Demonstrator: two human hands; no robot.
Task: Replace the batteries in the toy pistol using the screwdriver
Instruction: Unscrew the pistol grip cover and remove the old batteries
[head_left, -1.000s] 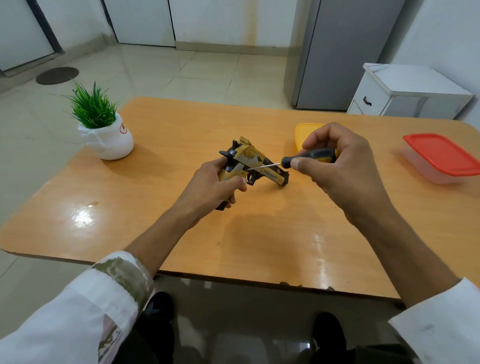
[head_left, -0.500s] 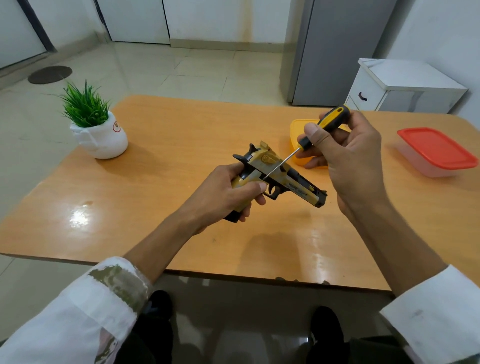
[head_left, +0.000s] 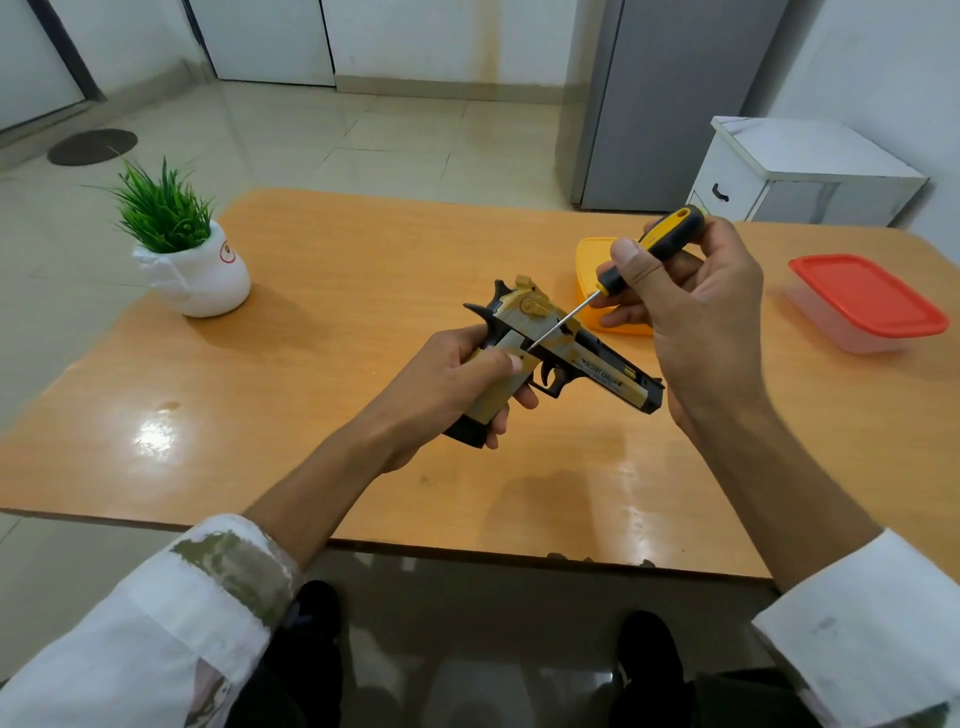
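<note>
Plant (head_left: 179, 244): table (head_left: 322, 441), far left. Left hand (head_left: 447, 384): wrapped round pistol (head_left: 561, 353) grip, held above the table, muzzle pointing right. Screwdriver (head_left: 644, 260): tip on pistol's side. Right hand (head_left: 696, 312): pinching screwdriver handle. Yellow tub (head_left: 592, 260), red-lidded box (head_left: 867, 301): far right.

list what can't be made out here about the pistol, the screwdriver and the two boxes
- Head view, what the screwdriver tip sits in: too small.
- Head view, toy pistol grip: mostly covered by the left hand.
- Head view, yellow container: partly behind the right hand.
- Head view, red-lidded box contents: hidden by its lid.
</note>
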